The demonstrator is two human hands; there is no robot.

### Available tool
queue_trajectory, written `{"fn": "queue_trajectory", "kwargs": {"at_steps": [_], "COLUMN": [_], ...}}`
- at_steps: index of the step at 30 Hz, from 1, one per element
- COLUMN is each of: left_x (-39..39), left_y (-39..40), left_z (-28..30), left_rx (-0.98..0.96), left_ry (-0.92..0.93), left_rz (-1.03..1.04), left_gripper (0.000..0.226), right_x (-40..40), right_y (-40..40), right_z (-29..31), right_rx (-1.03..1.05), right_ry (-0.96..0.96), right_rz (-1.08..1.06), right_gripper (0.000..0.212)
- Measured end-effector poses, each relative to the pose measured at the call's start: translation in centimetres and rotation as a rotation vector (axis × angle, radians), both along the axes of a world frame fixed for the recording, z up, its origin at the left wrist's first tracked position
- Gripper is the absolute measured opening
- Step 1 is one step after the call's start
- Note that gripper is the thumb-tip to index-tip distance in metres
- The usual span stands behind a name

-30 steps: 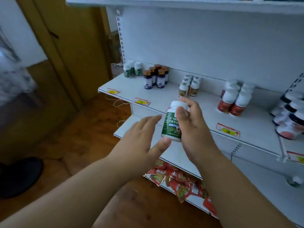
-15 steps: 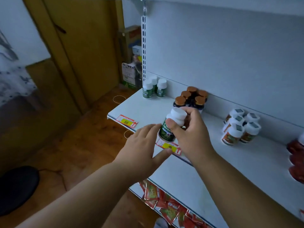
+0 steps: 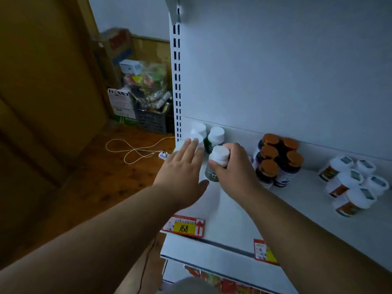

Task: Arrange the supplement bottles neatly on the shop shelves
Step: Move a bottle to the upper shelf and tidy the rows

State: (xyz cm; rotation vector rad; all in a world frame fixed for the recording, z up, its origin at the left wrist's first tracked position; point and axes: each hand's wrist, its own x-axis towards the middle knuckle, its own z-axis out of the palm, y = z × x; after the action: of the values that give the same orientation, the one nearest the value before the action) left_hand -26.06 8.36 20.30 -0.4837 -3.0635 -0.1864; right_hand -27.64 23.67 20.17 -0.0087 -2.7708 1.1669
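Where wall begins, white shelf (image 3: 244, 211), wooden floor (image 3: 101, 177).

- The white-capped, green-labelled plastic bottle (image 3: 216, 162), gripped by the right hand (image 3: 235, 168), has been carried from in front of the white metal shelf (image 3: 297, 200) to its far left corner.
- It is now held just beside the group of white-capped green bottles (image 3: 209, 135).
- The left hand (image 3: 182, 170) has been stretched forward, fingers straight, fingertips at the nearest of those bottles.
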Motion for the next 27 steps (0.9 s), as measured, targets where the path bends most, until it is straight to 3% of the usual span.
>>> {"fn": "queue_trajectory", "kwargs": {"at_steps": [7,11,15,20,27], "left_x": [-5.6,-6.9,-7.7,-5.8,-2.9], "left_y": [-3.2,-4.5,-4.8,-6.6,-0.4], "left_z": [-1.2,-1.5,-1.0,-0.6,3.6], "left_rx": [-0.017,-0.057,0.008,0.158,0.310], "left_ry": [0.006,0.034,0.020,0.154,0.223], "left_rz": [-0.165,-0.237,-0.287,-0.360,-0.496], "left_gripper": [0.081,0.083,0.081,0.074,0.074], "right_x": [-4.7,-5.6,-4.9,-0.4,5.5], "right_y": [-3.2,-4.3,-5.2,-6.9,-0.8], "right_z": [-1.0,-1.3,-1.2,1.2,6.7], "right_rx": [0.250,0.203,0.118,0.116,0.091], "right_ry": [-0.016,-0.052,0.003,0.093,0.249], "right_rz": [-0.083,-0.138,-0.232,-0.205,-0.367], "right_gripper": [0.055,0.053,0.058,0.056,0.049]}}
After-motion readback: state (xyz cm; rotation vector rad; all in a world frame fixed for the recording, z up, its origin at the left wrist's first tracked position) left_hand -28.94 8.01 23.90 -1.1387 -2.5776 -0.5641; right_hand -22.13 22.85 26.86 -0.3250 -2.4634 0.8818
